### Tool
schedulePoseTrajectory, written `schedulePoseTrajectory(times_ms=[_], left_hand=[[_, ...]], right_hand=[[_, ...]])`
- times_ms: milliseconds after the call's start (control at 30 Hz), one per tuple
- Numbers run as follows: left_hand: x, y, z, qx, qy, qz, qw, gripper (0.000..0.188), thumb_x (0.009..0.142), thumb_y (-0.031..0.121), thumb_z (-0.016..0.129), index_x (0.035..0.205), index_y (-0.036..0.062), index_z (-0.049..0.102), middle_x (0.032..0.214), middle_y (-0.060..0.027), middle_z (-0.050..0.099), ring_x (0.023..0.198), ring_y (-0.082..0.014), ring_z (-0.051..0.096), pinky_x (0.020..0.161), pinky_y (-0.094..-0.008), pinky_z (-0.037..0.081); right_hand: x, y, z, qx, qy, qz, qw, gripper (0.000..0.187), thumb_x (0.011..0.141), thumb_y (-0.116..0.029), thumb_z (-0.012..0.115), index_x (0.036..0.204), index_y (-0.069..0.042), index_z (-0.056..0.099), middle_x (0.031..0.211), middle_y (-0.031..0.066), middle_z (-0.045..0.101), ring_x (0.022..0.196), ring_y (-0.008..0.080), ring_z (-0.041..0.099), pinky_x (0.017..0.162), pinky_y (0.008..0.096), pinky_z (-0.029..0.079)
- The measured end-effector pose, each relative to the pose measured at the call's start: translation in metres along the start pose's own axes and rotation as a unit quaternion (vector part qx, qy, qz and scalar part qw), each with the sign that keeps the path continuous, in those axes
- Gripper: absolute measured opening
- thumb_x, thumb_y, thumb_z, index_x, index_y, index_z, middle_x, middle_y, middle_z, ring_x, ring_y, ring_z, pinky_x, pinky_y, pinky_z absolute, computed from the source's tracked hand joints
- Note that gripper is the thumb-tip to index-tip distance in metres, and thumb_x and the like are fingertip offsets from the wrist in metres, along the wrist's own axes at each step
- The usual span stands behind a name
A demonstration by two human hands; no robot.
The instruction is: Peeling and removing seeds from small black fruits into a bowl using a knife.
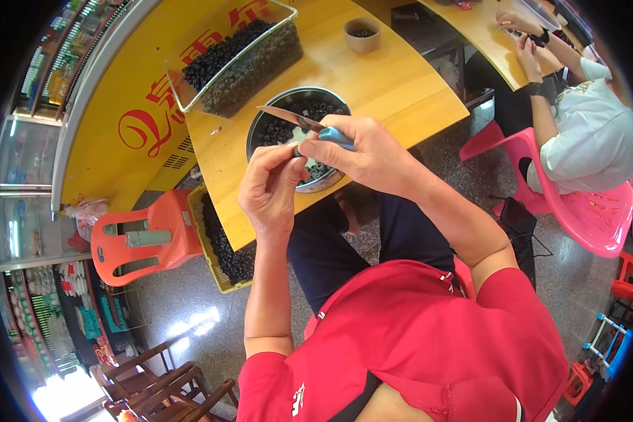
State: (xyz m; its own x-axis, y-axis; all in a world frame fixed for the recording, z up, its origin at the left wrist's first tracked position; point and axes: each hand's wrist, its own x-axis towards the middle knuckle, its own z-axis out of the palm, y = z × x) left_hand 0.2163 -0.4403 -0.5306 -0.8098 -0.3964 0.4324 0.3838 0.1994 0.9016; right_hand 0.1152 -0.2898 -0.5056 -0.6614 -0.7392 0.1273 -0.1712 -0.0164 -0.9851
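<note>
My right hand (373,155) is wrapped round the blue handle of a knife (336,136), whose blade points up and to the left. Pinched between my left thumb and fingers is a small dark greenish piece (297,150); my left hand (269,188) meets the right thumb there. The piece's kind is too small to make out. Just beneath both hands is a round metal bowl (250,133) holding small dark ring-like pieces, with paler bits near the middle. My hands hide part of the bowl.
On the wooden table (408,88) stand a clear plastic bin (186,105) of dark pieces and a beige cup (362,42). A yellow crate (198,204) of dark pieces sits below the table's left edge, beside an orange chair (109,246). A co-worker (584,126) sits at another table, right.
</note>
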Motion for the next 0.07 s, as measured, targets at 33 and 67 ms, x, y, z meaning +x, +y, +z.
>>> schedulePoseTrajectory(times_ms=[33,67], left_hand=[[-0.0002,0.0000,0.0007,0.020,-0.001,0.009,1.000,0.018,0.085,-0.010,0.063,0.102,-0.0036,0.063,0.095,-0.0084,0.058,0.073,-0.0112,0.059,0.065,-0.0219,0.050],[0.0000,0.0000,0.0005,0.021,-0.001,0.009,1.000,0.018,0.085,-0.010,0.063,0.102,-0.0036,0.063,0.095,-0.0084,0.058,0.073,-0.0112,0.059,0.065,-0.0219,0.050]], right_hand=[[0.0008,0.0023,0.0007,0.035,-0.008,0.007,0.999,0.027,0.092,-0.029,0.064,0.092,-0.002,0.064,0.075,-0.0022,0.058,0.071,0.0058,0.050,0.063,0.0240,0.043],[0.0014,0.0048,0.0015,0.069,-0.016,0.013,0.997,0.027,0.092,-0.031,0.065,0.093,-0.004,0.065,0.077,-0.0036,0.058,0.072,0.0059,0.051,0.064,0.0233,0.043]])
